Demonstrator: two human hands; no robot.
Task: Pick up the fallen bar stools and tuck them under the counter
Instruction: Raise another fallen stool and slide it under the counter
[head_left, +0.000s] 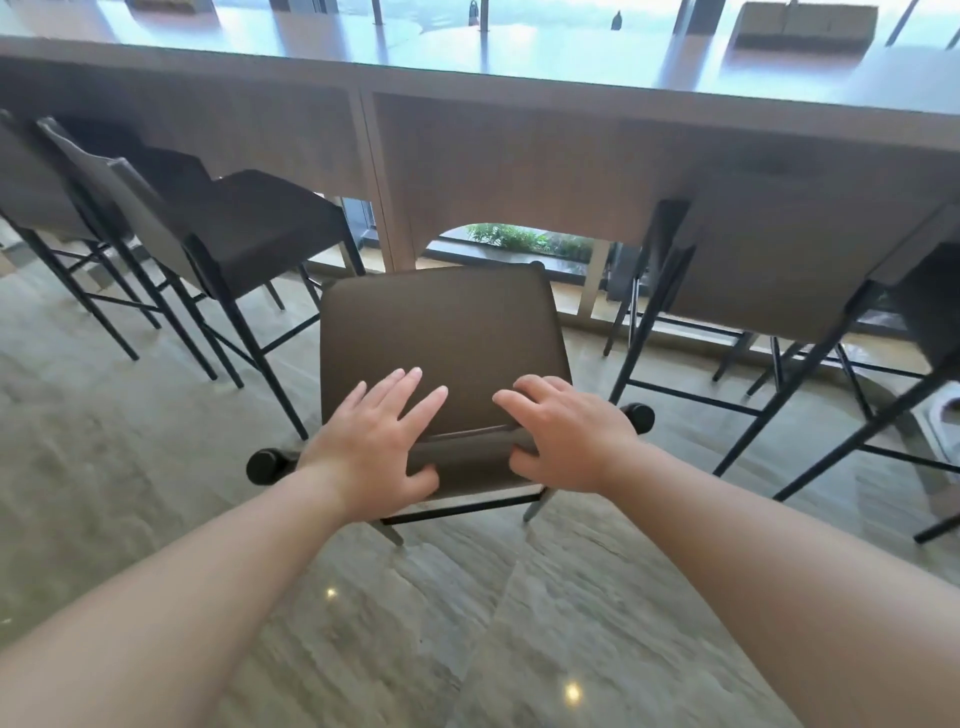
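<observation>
Stool in hand: the bar stool (441, 338) is standing upright at the centre of the view, its seat front pointing to 12 o'clock at the gap under the table (519, 78), not yet tucked in.
Left hand (374, 441): it is lying over the low backrest, fingers stretched flat onto the seat, thumb hooking under the rail; pressing rather than clenching.
Right hand (566, 436): it is curling round the same backrest, fingers over the top and thumb below, gripping it.
Doing the step well: pushing evenly with both hands toward 12 o'clock is probably keeping the stool square; a slight lift would likely stop the legs scraping the floor (363, 623).
Edges: the wooden apron of the table is hanging low, so the seat looks a close fit beneath it.
Open room: a neighbouring stool (249, 228) is standing at 10 o'clock and another (769, 270) at 2 o'clock, with a clear lane between them.
</observation>
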